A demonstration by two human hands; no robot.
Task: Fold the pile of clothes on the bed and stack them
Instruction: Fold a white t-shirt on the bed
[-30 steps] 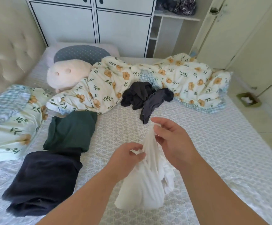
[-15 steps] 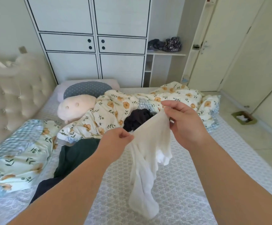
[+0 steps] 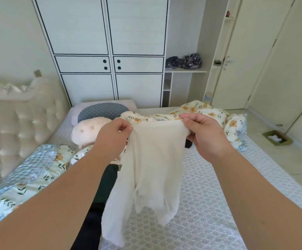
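A white garment (image 3: 152, 170) hangs in the air above the bed (image 3: 209, 192), spread between both hands. My left hand (image 3: 113, 138) pinches its top left corner and my right hand (image 3: 205, 134) pinches the top right corner. Its lower parts dangle loose over the mattress. Behind my left forearm lie a folded dark green garment (image 3: 107, 184) and, nearer me, a folded navy garment (image 3: 88, 226), both mostly hidden. A sliver of a dark unfolded garment (image 3: 188, 144) peeks out below my right hand.
A floral duvet (image 3: 218, 116) is bunched across the far side of the bed. A floral pillow (image 3: 25, 177), a pink plush pillow (image 3: 87, 130) and a tufted headboard (image 3: 16, 123) are at left. A white wardrobe (image 3: 110, 51) stands behind; a door and a floor box (image 3: 276, 139) are at right.
Both hands lifted the white garment off the mattress and moved apart, stretching its top edge flat. The view tilted up towards the wardrobe.
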